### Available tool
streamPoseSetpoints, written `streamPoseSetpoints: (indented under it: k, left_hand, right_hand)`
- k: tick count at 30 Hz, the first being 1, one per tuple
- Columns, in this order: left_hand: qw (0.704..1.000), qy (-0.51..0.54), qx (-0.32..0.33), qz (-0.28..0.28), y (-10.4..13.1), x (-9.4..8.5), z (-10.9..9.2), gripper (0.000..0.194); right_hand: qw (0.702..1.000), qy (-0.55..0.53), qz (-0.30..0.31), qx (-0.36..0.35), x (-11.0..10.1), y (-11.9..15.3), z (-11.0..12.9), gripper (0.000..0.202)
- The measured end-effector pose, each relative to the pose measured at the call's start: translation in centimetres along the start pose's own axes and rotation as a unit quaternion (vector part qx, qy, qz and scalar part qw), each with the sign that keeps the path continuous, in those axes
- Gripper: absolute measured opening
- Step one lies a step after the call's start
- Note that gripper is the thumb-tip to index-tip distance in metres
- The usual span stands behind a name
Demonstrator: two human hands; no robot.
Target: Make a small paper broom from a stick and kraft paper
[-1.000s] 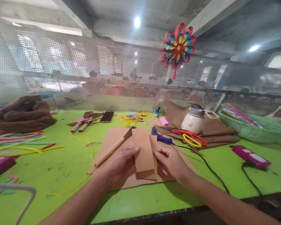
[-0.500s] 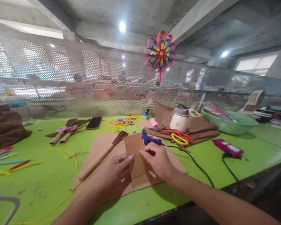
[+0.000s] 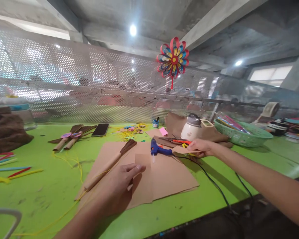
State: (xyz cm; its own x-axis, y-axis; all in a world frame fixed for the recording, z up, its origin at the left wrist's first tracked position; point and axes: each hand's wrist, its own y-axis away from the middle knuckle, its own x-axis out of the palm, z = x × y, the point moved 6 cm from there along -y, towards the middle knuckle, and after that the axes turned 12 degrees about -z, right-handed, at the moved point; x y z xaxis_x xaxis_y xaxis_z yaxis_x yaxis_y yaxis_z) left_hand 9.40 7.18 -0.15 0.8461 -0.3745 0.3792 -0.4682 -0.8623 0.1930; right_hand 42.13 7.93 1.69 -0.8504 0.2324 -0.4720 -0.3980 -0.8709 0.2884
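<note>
My left hand [image 3: 123, 181] is over a large brown paper sheet [image 3: 173, 182], its thumb and fingers pinching a small brown paper strip [image 3: 143, 161]. Off to the right, my right hand [image 3: 201, 146] grips another flat brown paper piece [image 3: 180, 150], above the scissors [image 3: 183, 142] with orange and yellow handles. Between the hands a blue glue gun [image 3: 160, 150] lies on the sheet. Along the sheet's left side rests a rolled brown paper stick with a fringed end [image 3: 107, 167], close to my left hand.
Two similar fringed rolls [image 3: 71, 137] and a phone [image 3: 100, 129] lie at the back left. Behind the scissors stand a white jar [image 3: 190, 127] and a green basket [image 3: 246, 134]. A black cord [image 3: 211, 177] runs across the right side. Yellow string [image 3: 64, 217] trails at front left.
My right hand has moved away to the right, carrying a brown paper piece over the scissors. My left hand stays over the sheet with a paper strip.
</note>
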Motion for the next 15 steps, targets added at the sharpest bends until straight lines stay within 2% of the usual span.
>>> streamPoseSetpoints:
  k: [3, 7, 11, 15]
  left_hand:
    - [1.0, 0.004, -0.018, -0.011, 0.1, 0.1, 0.1, 0.01]
    - [0.998, 0.007, -0.049, -0.037, 0.0, -0.1, 0.4, 0.008]
    - [0.996, 0.008, -0.071, -0.05, 0.1, 0.0, 0.5, 0.008]
    - [0.997, 0.008, -0.066, -0.035, 0.3, 0.2, 0.4, 0.009]
  right_hand:
    - [0.998, 0.001, 0.028, 0.054, 1.4, -0.3, -1.6, 0.03]
    - [0.995, 0.009, 0.021, 0.097, 2.8, -1.0, -2.7, 0.028]
    - [0.994, 0.025, -0.029, 0.105, 2.9, -2.1, -3.2, 0.014]
    - [0.991, 0.037, -0.1, 0.087, 3.1, -3.1, -3.2, 0.031]
